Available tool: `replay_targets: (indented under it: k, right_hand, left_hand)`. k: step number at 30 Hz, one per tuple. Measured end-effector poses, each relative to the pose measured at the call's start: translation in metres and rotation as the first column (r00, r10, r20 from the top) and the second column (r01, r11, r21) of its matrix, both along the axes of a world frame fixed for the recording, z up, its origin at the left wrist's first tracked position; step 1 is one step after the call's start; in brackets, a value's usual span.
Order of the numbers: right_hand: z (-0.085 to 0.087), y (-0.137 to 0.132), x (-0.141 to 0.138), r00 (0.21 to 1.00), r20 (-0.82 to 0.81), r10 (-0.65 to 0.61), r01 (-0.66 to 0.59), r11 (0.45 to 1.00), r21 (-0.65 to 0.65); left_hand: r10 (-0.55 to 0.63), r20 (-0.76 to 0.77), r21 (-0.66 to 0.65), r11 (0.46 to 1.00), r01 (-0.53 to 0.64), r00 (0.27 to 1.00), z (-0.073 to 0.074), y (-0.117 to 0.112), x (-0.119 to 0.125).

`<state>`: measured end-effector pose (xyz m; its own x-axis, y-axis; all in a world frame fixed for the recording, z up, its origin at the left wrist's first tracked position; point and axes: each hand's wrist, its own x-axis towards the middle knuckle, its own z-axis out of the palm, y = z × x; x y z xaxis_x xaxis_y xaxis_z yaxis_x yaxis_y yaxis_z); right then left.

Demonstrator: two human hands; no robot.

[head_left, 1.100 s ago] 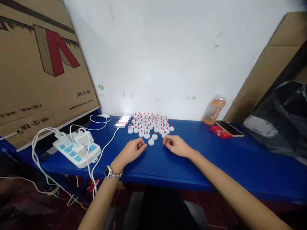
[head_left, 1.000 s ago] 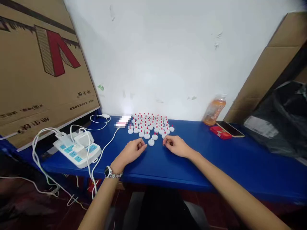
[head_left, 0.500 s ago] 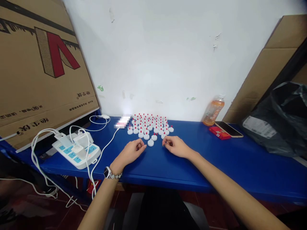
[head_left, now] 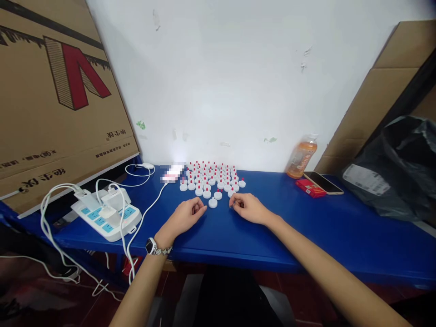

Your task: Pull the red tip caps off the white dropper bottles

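Both my hands rest on a blue table point(head_left: 306, 236) in front of a cluster of several small white caps with red tips point(head_left: 211, 177). My left hand point(head_left: 184, 216), a watch on its wrist, lies with fingers curled in, just left of one lone white cap point(head_left: 213, 203). My right hand point(head_left: 247, 207) lies just right of that cap, fingers also curled loosely. Whether either hand holds something small is not visible. The lone cap sits between the two hands, touching neither.
A white power strip point(head_left: 105, 215) with chargers and white cables sits at the left. A big cardboard box point(head_left: 57, 100) leans at the left. An orange drink bottle point(head_left: 301, 159), a phone point(head_left: 323, 182), a red packet point(head_left: 309, 188) and a black bag point(head_left: 395, 168) stand at the right.
The view has shifted slightly to the left and down. Both hands stay in the same place by the caps.
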<state>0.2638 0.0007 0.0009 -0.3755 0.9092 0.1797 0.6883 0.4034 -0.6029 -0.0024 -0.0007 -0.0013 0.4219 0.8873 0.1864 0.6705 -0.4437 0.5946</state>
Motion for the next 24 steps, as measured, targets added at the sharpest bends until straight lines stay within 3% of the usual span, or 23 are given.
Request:
replay_targets:
  k: [10, 24]
  right_hand:
    - [-0.006, 0.004, 0.001, 0.981, -0.188, -0.048, 0.070, 0.991, 0.114]
    - [-0.009, 0.001, -0.004, 0.994, -0.026, -0.107, 0.109, 0.988, 0.109]
  left_hand:
    - [0.071, -0.099, 0.212, 0.976, -0.049, 0.993, 0.003, 0.003, 0.024]
    - [0.104, -0.094, 0.202, 0.976, -0.083, 0.990, -0.002, 0.011, 0.035]
